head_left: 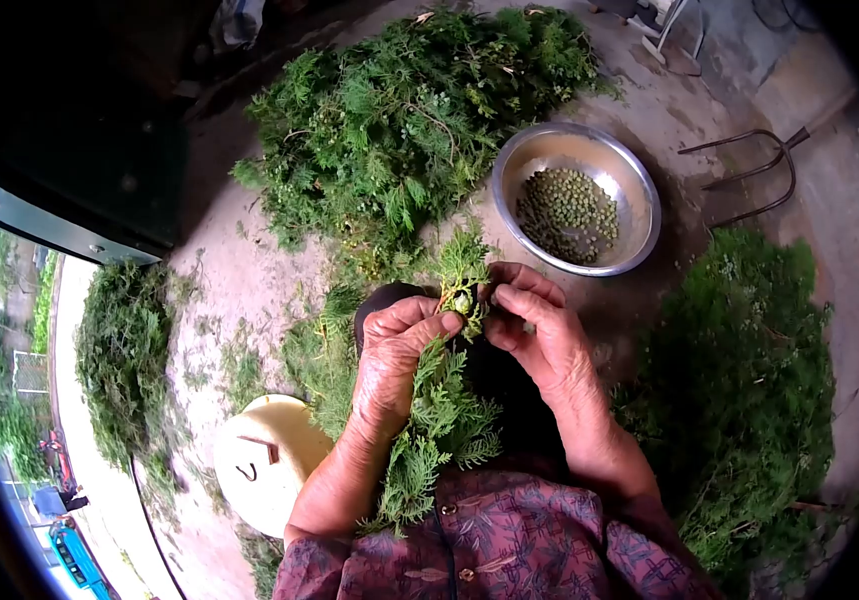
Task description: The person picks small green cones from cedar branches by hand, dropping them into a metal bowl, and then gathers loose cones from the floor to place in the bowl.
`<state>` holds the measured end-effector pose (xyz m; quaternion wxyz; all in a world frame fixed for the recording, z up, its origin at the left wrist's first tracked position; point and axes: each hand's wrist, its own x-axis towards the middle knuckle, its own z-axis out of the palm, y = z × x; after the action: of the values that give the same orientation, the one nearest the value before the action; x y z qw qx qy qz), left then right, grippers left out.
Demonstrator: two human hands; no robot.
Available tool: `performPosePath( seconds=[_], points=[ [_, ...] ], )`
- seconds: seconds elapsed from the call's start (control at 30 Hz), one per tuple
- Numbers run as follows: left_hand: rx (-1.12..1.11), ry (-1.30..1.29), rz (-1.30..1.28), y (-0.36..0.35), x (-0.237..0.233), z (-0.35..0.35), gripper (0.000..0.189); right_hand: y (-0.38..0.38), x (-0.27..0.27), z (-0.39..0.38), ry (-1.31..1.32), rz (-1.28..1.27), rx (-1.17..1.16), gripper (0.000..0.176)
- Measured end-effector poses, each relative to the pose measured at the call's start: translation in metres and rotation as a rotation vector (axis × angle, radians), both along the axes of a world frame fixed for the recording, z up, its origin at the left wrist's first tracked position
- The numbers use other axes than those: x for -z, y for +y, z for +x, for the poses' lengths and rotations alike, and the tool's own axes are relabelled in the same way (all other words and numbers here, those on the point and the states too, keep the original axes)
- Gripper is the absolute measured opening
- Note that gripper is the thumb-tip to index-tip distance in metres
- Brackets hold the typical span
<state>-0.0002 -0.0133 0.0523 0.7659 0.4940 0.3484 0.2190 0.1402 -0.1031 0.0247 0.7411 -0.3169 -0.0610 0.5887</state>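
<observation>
My left hand (399, 345) pinches a green conifer sprig (461, 262) between thumb and fingers, in front of my body. Pale green cones (463, 302) show on the sprig, just beyond my left thumb. At the sprig's right side is my right hand (539, 320), its thumb and index finger closed together near the cones; what lies between those fingertips is too small to tell. More of the leafy branch (439, 435) hangs over my left forearm and lap. Beyond my right hand, a metal bowl (632, 258) holds many small green cones (567, 215) on its bottom.
A large heap of conifer branches (399, 120) lies ahead. Other piles lie at the left (124, 350) and right (749, 380). A pronged fork (784, 160) rests at the upper right. A cream-coloured container (269, 465) stands beside my left forearm.
</observation>
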Motion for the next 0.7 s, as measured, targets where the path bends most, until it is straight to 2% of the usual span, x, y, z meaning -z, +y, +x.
performPosePath(
  seconds=[0.1,0.23,0.37,0.47,0.5,0.6,0.7],
  points=[
    [0.015,0.012,-0.037,0.002,0.001,0.002,0.009,0.001,0.009,-0.003,-0.06,0.09,-0.133,0.016],
    [0.065,0.076,0.004,0.003,-0.006,0.004,0.007,0.004,-0.003,-0.006,-0.187,-0.102,-0.128,0.011],
    [0.067,0.021,-0.023,0.002,0.002,0.002,0.01,0.002,0.007,-0.01,0.054,-0.003,-0.106,0.013],
    [0.066,-0.127,-0.058,0.001,0.008,0.001,0.012,0.005,0.012,-0.018,0.229,0.083,-0.095,0.013],
    [0.11,-0.146,-0.095,0.004,0.01,-0.002,0.012,0.005,0.016,-0.02,0.238,0.099,-0.09,0.013],
    [-0.032,-0.142,-0.122,0.0,0.017,0.003,0.014,0.004,0.007,-0.022,0.221,-0.008,0.018,0.013],
    [0.059,-0.24,-0.131,0.009,0.023,-0.004,0.017,0.003,0.018,-0.017,0.212,0.059,-0.023,0.016]
  ],
)
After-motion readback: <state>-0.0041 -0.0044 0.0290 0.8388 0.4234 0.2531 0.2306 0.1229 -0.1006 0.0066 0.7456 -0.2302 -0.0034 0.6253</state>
